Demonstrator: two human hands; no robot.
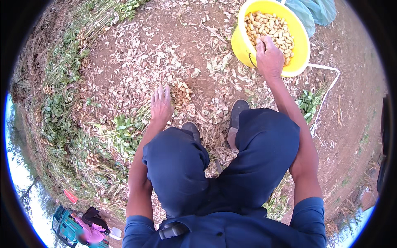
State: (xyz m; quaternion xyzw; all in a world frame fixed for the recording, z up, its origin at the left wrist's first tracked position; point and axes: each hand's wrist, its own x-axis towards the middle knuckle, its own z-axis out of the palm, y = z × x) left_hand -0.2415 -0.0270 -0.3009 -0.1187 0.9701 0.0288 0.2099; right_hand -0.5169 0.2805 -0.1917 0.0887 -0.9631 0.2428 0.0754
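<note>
A yellow bucket (pixel 305 49) of unshelled peanuts (pixel 271 27) stands at the upper right. Over its near rim reaches my right hand (pixel 269 58), fingers curled closed above the peanuts; whatever may be inside them is hidden. My left hand (pixel 161 104) is low over the ground, its fingers stretched out and holding nothing visible. Just right of those fingertips lies a small heap of peanuts (pixel 182 94) among dry leaves, with plant stems partly beside it.
Pulled peanut plants (pixel 58 115) form a long row on the left. A blue plastic bag (pixel 316 12) lies behind the bucket, and a white cord (pixel 331 82) trails from it. My shoes (pixel 239 110) rest on leaf-strewn soil. A person in pink (pixel 91 231) is at the lower left.
</note>
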